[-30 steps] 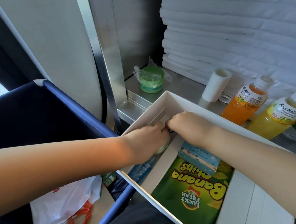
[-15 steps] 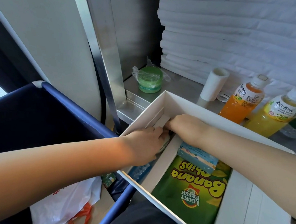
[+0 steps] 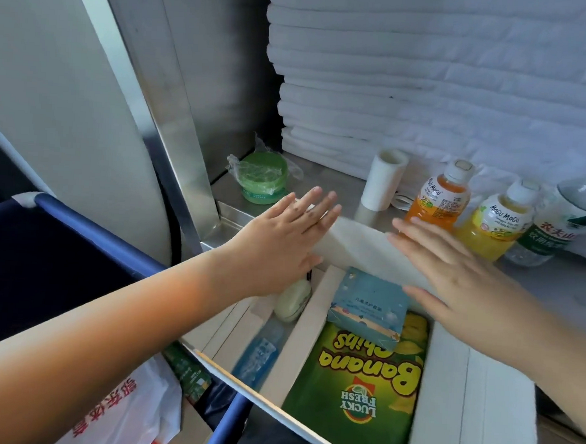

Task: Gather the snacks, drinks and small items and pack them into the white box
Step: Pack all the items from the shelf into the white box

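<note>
Top-down view. An open white box (image 3: 446, 385) sits at centre, its far wall by a metal shelf (image 3: 328, 186). L hand (image 3: 283, 242) & R hand (image 3: 459, 283) both hover flat over the box's far end, fingers straight & slightly spread, holding nothing; can't tell if either touches the far wall. L hand is over the far-left corner, R hand over the far-right side. A divider (image 3: 294, 342) splits the box lengthwise. Narrow left compartment: a pale green pod (image 3: 293, 306) just beside L hand, and a blue packet (image 3: 259, 357) nearer the viewer. Wide right compartment: a green chips bag (image 3: 360, 387) lying flat w/ a small blue carton (image 3: 369, 305) resting on its far end. On the shelf behind the box, left to right: green tub (image 3: 263, 179) in plastic wrap, white roll (image 3: 383, 179), orange bottle (image 3: 440, 196), yellow bottle (image 3: 500, 224), water bottle (image 3: 559, 227); the 3 bottles stand close together, outside the box. Folded white towels (image 3: 431, 76) are stacked behind. A blue cart rim (image 3: 95, 230) is left of the box, and a plastic bag (image 3: 129, 407) w/ red print is lower left.
</note>
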`<act>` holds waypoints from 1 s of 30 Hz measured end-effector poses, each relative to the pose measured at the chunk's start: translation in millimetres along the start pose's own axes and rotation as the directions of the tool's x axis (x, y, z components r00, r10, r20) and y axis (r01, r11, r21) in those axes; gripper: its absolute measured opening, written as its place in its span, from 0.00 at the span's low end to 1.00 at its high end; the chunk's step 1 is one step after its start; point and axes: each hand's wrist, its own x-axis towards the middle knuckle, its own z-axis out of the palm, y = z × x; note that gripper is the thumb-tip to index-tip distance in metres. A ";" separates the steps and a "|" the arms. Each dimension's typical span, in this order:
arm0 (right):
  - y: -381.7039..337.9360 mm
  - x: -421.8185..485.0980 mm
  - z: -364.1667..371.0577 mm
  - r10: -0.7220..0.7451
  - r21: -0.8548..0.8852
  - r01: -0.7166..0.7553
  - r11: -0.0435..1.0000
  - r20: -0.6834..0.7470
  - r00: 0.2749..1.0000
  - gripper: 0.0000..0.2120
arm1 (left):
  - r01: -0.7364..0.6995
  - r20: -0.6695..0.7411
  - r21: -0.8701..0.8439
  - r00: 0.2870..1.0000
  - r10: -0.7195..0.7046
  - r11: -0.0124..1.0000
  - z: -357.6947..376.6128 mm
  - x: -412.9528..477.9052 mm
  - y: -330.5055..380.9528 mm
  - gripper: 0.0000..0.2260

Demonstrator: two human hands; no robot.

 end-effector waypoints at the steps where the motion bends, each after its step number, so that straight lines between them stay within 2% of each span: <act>1: 5.4 -3.9 4.8 0.031 -0.054 -0.029 0.998 0.049 0.998 0.34 | 0.006 0.025 -0.004 1.000 -0.006 1.000 3.3 4.7 -0.3 0.30; 3: 14.7 -9.9 10.0 0.088 -0.081 -0.078 0.994 0.132 0.987 0.38 | -0.002 0.055 -0.017 0.998 0.003 1.000 7.3 12.1 -0.4 0.31; 6: 21.2 -11.5 16.0 0.091 -0.082 -0.082 0.993 0.123 0.988 0.40 | -0.008 0.088 -0.051 0.996 0.012 0.999 6.5 16.1 -2.4 0.32; 14: 25.5 -8.7 8.1 0.060 0.055 -0.070 0.996 0.162 0.985 0.36 | -0.006 0.123 -0.123 0.992 0.021 0.992 3.2 21.4 -5.0 0.33; 19: 23.3 -9.0 9.6 0.087 0.115 -0.102 0.988 0.130 0.988 0.34 | -0.018 0.111 -0.130 0.993 0.032 0.991 7.2 19.5 -7.3 0.32; 27: 16.6 -11.6 16.4 0.159 0.107 -0.166 0.980 0.071 0.985 0.35 | -0.031 0.036 -0.140 0.999 0.036 0.990 16.6 18.6 -7.7 0.33; 30: 14.0 -10.3 15.1 0.183 0.184 -0.189 0.965 0.049 0.982 0.34 | -0.052 0.014 -0.173 0.998 0.055 0.984 18.5 19.8 -9.9 0.33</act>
